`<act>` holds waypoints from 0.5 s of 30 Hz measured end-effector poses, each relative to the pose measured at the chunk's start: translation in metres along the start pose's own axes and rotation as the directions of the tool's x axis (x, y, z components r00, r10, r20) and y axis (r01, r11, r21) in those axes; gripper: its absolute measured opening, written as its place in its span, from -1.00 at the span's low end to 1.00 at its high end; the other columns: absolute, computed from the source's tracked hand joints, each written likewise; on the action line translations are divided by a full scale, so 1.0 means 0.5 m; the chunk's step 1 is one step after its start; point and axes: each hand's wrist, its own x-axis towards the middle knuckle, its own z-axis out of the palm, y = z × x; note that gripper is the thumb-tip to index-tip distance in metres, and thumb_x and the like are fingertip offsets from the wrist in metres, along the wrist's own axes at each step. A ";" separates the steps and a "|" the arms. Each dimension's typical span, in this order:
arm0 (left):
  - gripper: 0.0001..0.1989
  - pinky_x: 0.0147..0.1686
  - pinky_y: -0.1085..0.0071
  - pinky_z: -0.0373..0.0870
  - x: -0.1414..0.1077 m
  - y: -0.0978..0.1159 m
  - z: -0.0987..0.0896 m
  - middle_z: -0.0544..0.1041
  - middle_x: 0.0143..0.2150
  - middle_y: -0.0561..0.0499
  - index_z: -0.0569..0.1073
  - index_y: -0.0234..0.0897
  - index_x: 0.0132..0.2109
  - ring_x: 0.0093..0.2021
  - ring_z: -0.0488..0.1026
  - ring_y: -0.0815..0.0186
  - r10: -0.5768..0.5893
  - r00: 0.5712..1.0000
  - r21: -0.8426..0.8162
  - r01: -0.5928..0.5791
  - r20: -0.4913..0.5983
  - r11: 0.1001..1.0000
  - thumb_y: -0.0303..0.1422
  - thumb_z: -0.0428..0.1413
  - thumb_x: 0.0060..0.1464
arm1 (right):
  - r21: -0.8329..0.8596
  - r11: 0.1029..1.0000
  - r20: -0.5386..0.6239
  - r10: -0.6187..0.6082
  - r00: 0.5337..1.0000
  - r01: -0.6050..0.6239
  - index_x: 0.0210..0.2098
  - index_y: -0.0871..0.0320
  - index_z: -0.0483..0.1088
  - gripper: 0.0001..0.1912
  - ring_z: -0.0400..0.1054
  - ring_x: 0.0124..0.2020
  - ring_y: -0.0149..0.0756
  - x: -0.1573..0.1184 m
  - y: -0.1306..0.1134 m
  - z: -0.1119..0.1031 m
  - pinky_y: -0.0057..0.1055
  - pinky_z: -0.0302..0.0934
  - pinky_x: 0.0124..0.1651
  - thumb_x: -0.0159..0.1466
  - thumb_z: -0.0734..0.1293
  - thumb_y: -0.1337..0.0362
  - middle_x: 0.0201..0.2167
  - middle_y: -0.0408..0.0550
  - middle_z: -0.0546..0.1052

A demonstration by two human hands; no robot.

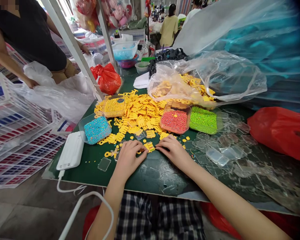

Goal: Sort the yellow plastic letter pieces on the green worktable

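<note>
Between my hands, low over the green table, is a small yellow plastic piece with rows of coloured beads in its slots. My left hand is closed, its thumb and fingertips gripping the piece's left edge. From the other side, my right hand brings thumb and forefinger together in a pinch at the right edge; anything between those fingertips is too small to make out. Just beyond lies a heap of similar yellow pieces. Around it stand clear tubs of blue beads, yellow beads, red beads and green beads.
Clear plastic squares lie scattered at right, near a red bag. A white power bank with a cable sits at the left edge. An open clear bag of yellow pieces stands behind. A person stands at left among crates.
</note>
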 end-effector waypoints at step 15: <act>-0.90 -0.09 0.22 0.28 0.002 -0.024 -0.001 0.57 -0.20 0.01 0.46 -0.20 -0.31 -0.14 0.46 0.21 0.064 0.998 -0.111 -0.063 0.002 0.992 -0.34 0.09 0.18 | -0.048 0.973 0.121 -0.217 0.969 0.224 -0.21 0.14 0.52 -0.76 0.35 -0.28 -0.30 0.001 -0.044 -0.013 -0.38 0.27 -0.23 0.39 0.20 0.31 -0.34 -0.06 0.58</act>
